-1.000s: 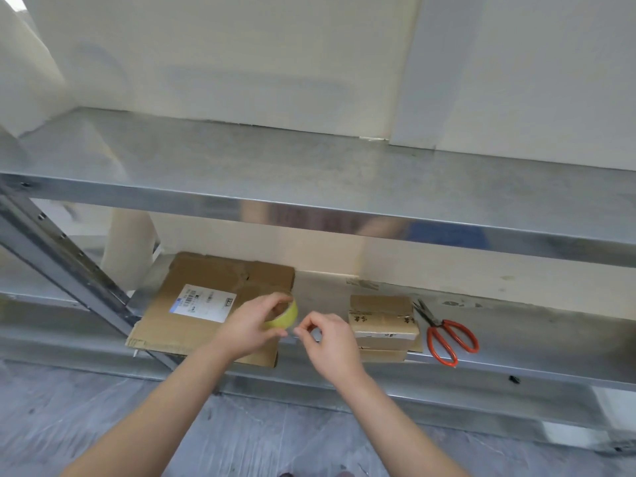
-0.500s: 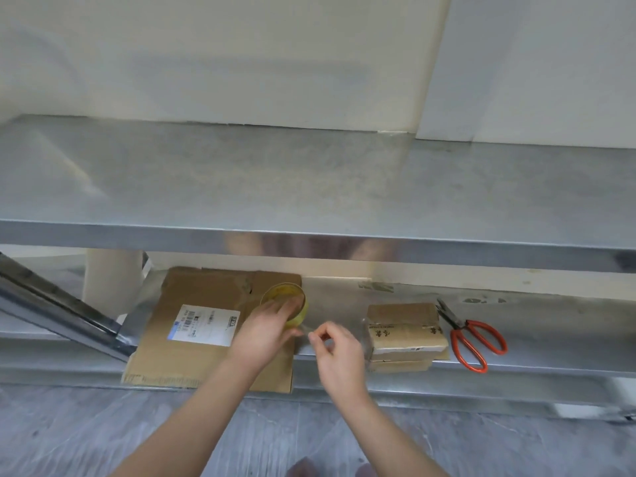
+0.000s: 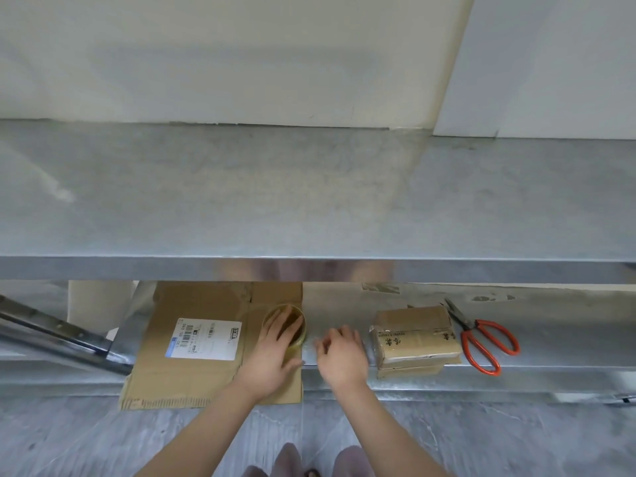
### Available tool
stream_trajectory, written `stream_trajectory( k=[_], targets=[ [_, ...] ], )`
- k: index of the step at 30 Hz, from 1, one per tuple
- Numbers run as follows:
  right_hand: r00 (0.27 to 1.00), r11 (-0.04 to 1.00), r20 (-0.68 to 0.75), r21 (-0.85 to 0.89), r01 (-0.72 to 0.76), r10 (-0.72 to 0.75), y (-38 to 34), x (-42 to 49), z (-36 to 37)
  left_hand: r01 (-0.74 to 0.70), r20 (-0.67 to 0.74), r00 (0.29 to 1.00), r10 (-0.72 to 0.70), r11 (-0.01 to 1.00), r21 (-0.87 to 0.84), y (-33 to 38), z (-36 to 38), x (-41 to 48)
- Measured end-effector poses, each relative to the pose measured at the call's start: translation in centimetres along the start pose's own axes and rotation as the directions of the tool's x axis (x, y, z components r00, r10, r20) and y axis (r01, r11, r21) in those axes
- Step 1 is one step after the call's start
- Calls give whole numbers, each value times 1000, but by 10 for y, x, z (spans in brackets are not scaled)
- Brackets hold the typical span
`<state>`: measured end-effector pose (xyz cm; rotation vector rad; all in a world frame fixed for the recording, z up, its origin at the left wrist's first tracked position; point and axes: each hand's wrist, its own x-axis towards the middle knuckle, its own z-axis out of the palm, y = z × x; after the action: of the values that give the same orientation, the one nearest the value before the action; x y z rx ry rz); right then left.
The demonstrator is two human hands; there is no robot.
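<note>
A yellowish roll of clear tape (image 3: 298, 333) lies flat on the right edge of a flattened cardboard box (image 3: 192, 380) with a white shipping label, on the lower metal shelf. My left hand (image 3: 272, 356) lies on top of the roll, its fingers reaching across the ring and the thumb spread out to the right. Just to the right, my right hand (image 3: 340, 356) hovers over the shelf with curled fingers that pinch the loose tape end. The clear strip itself barely shows.
A stack of small taped cardboard packets (image 3: 416, 335) sits right of my hands, with red-handled scissors (image 3: 481, 335) beyond it. The upper metal shelf (image 3: 309, 201) overhangs the work area. A slanted metal brace (image 3: 58, 333) crosses at the left.
My view has tilted down and closer. My left hand lowered the tape roll flat onto the cardboard and now lies on it. My right hand stayed close beside it.
</note>
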<state>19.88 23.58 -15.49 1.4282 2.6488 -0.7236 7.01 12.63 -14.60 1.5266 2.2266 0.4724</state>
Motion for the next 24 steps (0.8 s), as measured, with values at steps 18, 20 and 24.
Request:
stream_trajectory(
  k=[18, 20, 24],
  targets=[
    [834, 878, -276, -197, 437, -477, 2, -79, -41, -136, -125, 971, 202, 904, 405, 31, -26, -24],
    [821, 875, -305, -217, 433, -482, 11, -87, -57, -137, -158, 963, 217, 904, 406, 46, -27, -25],
    [847, 910, -342, -222, 349, -408, 50, -91, -90, -146, -179, 960, 216, 930, 338, 95, -18, -20]
  ],
)
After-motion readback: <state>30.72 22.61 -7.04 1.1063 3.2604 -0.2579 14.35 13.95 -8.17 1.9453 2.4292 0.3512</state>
